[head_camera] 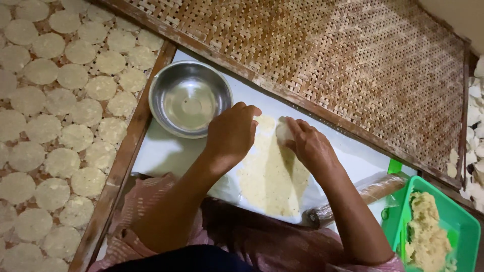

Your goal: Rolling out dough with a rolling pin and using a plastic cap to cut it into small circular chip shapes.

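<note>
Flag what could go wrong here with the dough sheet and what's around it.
1. The thin dough sheet may tear where the left hand and right hand work its far end.
2. The steel bowl sits beside the left hand; a nudge could shift it.
3. The rolling pin lies close to the sheet's edge and might roll onto it.

A home food-making corner: woven bamboo drying trays [353,60] hold dough rounds [60,131] beside a steel bowl [189,98].

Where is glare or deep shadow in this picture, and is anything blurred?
Head view: soft glare inside the steel bowl; shadow darkens the lower edge and the far-right corner; the left hand and right hand are slightly soft, the dough sheet readable.
</note>
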